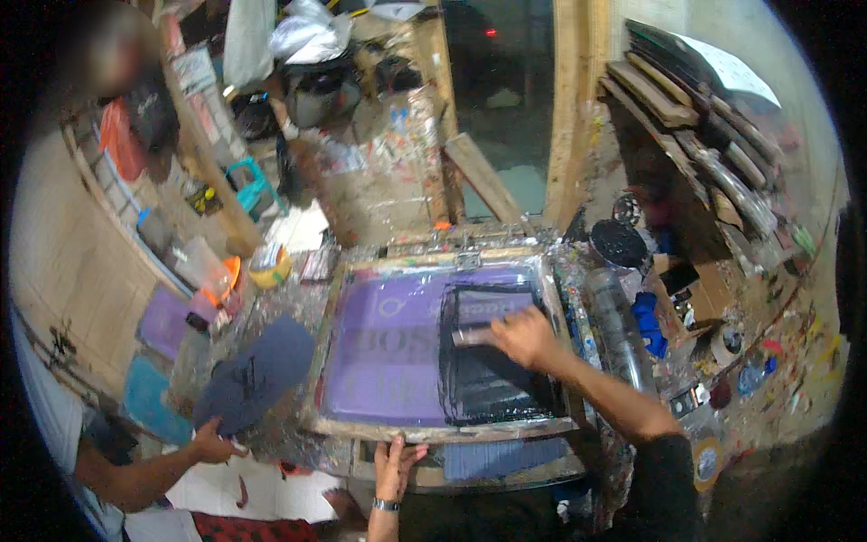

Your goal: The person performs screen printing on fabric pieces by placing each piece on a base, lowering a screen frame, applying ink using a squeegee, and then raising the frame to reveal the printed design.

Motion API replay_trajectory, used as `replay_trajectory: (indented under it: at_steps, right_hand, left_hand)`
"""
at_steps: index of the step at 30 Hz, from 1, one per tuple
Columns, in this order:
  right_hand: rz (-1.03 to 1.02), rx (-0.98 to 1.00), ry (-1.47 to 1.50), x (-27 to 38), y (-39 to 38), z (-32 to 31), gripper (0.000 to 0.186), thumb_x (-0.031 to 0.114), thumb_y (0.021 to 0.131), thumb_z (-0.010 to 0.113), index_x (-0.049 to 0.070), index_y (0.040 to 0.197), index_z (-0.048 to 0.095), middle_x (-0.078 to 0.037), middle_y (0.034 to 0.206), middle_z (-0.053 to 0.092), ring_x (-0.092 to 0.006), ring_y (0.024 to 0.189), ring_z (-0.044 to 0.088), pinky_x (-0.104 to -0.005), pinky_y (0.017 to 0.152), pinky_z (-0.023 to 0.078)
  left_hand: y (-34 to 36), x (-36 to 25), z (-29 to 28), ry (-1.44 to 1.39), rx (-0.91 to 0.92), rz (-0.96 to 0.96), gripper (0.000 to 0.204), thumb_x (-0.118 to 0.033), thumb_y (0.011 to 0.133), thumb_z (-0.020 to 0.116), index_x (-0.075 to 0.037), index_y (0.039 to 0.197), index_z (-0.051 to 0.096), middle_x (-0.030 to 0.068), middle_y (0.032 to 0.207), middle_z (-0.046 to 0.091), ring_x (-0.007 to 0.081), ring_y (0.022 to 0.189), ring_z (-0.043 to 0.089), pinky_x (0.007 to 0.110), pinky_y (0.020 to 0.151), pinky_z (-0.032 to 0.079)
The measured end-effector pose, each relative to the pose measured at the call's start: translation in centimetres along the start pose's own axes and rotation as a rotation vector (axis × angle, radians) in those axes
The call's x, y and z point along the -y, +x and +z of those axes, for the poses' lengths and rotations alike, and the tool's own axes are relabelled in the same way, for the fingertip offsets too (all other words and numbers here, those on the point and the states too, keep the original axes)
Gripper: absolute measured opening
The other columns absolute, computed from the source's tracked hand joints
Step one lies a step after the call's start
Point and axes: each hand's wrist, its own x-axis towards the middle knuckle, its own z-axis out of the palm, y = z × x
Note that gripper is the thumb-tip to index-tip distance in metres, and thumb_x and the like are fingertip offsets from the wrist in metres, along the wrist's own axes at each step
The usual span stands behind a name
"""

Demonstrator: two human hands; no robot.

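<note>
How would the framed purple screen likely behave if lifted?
The screen would likely lift as one stiff panel, given the straight-sided frame around it. Its black-smeared area may be slippery, as it looks wet. Broad and flat, it seems unlikely to roll.

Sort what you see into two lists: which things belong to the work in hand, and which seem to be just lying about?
Work in hand:
screen, touched by the left hand
squeegee, in the right hand
black ink
probably the dark panel in a co-worker's hand

Seemingly lying about:
leaning plank
cardboard box
blue cloth
</note>
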Motion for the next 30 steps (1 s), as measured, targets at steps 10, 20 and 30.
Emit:
replay_trajectory:
  at_steps: [10,20,30]
  right_hand:
    - [0.166,0.195,0.018,-2.6,5.8,0.4,0.055,0.054,0.083,0.067,-0.001,0.09,0.061,-0.017,0.072,0.067,-0.0343,0.066,0.068,-0.0433,0.058,0.053]
    - [0.085,0.233,0.158,10.6,-6.1,-8.6,0.051,0.054,0.081,0.067,0.004,0.084,0.058,-0.014,0.077,0.063,-0.0316,0.07,0.066,-0.0485,0.074,0.05]
    - [0.215,-0.507,-0.118,6.8,5.9,-17.8,0.052,0.057,0.076,0.069,0.006,0.084,0.062,-0.01,0.083,0.06,-0.0265,0.082,0.057,-0.0459,0.086,0.038]
  left_hand:
    - [-0.1,-0.1,0.3,0.049,0.004,-0.037,0.042,-0.032,0.097,0.061,0.002,0.109,0.039,0.0138,0.094,0.056,0.033,0.089,0.069,0.045,0.079,0.059]
    - [-0.1,0.2,-1.5,-0.18,0.048,-0.012,0.027,-0.034,0.098,0.059,-0.007,0.1,0.058,0.0033,0.093,0.065,0.0327,0.095,0.068,0.05,0.087,0.055]
    - [2.6,-16.0,6.6,0.273,0.321,0.654,0.036,-0.035,0.102,0.048,-0.004,0.119,0.053,0.01,0.105,0.066,0.0314,0.099,0.064,0.047,0.094,0.045]
